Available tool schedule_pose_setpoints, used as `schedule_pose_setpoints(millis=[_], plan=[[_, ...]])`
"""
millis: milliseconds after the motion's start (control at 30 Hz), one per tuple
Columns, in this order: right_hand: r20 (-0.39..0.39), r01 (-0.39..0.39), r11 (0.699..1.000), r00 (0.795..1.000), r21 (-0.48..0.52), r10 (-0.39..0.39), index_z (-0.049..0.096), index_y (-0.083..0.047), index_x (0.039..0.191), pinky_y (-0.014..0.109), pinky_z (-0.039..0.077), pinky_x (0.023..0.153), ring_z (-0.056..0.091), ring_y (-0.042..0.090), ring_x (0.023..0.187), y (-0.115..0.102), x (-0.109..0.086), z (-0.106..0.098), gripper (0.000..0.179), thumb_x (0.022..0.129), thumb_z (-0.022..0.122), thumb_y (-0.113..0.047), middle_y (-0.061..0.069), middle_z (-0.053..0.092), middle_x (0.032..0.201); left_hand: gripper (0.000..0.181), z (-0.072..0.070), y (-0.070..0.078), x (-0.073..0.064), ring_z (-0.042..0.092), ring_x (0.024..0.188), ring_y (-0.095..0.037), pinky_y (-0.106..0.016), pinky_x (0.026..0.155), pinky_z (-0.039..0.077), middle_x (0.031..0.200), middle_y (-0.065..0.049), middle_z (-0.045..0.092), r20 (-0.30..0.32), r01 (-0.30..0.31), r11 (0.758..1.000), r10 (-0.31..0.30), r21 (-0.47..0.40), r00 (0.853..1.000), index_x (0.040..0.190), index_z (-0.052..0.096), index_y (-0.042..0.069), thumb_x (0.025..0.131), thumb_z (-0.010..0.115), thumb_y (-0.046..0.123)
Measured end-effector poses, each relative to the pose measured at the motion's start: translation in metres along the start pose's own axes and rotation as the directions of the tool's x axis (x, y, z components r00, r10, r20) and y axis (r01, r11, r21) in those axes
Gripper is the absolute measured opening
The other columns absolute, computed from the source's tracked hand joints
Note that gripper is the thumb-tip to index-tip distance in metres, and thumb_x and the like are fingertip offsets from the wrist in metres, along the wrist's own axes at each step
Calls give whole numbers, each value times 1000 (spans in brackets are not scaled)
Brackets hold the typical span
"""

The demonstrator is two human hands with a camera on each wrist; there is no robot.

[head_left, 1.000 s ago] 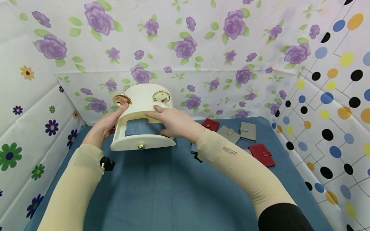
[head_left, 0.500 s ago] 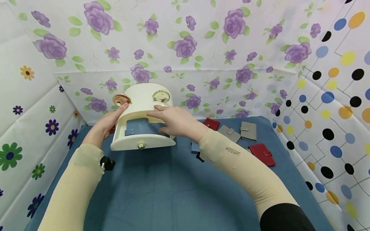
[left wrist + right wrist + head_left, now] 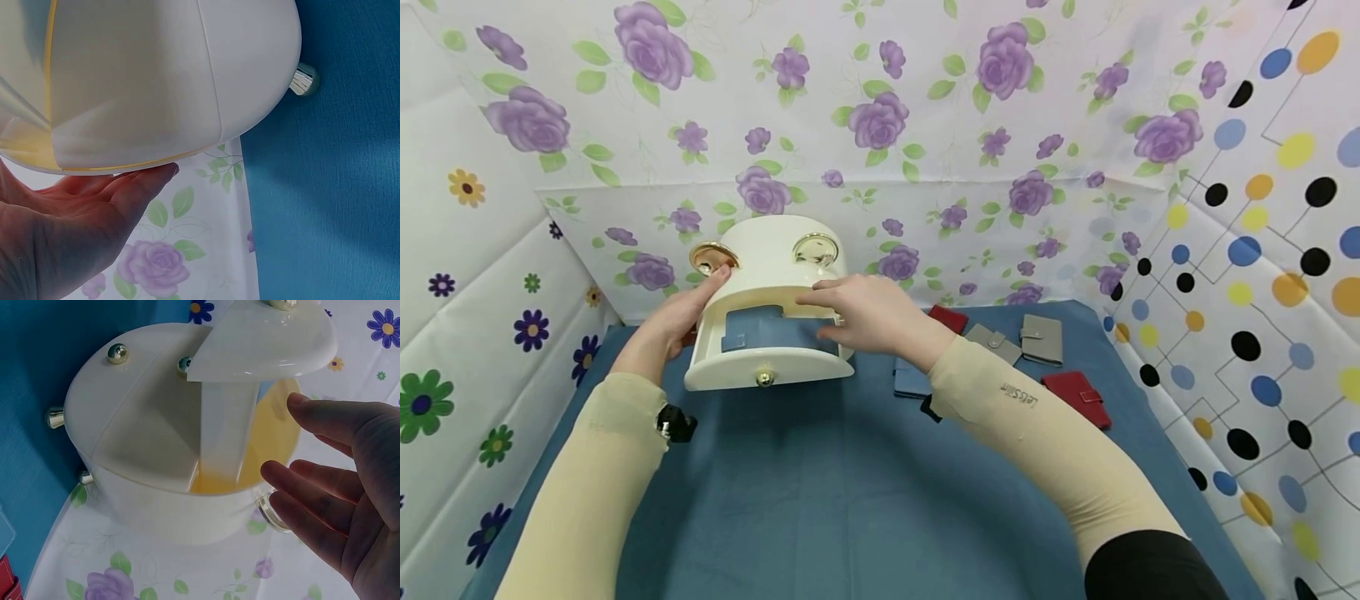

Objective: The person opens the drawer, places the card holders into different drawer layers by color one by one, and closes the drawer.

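A cream-white rounded box with two gold rings stands at the left in the head view. Its drawer is pulled out and has a gold knob. Inside lies a blue wallet, partly covered by the box's front edge. Against the box's left side rests my left hand, one fingertip near the left gold ring; in the left wrist view its fingers lie fairly straight along the wall. My right hand hovers by the drawer's right end with fingers spread, holding nothing; the right wrist view shows it apart from the box.
Several small wallets lie to the right on the blue cloth: a red wallet, a grey wallet, another grey wallet, a red wallet at the back and a blue wallet. Patterned walls enclose the table.
My right hand has drawn a little to the right, away from the drawer and the blue wallet. My left hand, the box and the drawer stay in place.
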State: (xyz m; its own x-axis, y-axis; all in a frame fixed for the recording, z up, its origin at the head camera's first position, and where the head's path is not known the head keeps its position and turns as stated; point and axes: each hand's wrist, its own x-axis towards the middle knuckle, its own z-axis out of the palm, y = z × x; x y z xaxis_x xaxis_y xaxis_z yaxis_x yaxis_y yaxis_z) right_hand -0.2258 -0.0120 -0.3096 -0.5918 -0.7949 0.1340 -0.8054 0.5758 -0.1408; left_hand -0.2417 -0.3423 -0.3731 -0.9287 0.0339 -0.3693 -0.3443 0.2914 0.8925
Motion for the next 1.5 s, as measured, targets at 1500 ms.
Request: schedule_pose_setpoints(millis=[1500], plan=[[31,-149,986,989,77,147,73,-23,140,34,56,63,69,11,77,54,-42,22,40,101,80,-29,-1,78,119,100,0,0,0,75,81,-14,-35,74,64,95,5,73,2,-14,1000,14,8,1000,149,48,2,94,49,86]])
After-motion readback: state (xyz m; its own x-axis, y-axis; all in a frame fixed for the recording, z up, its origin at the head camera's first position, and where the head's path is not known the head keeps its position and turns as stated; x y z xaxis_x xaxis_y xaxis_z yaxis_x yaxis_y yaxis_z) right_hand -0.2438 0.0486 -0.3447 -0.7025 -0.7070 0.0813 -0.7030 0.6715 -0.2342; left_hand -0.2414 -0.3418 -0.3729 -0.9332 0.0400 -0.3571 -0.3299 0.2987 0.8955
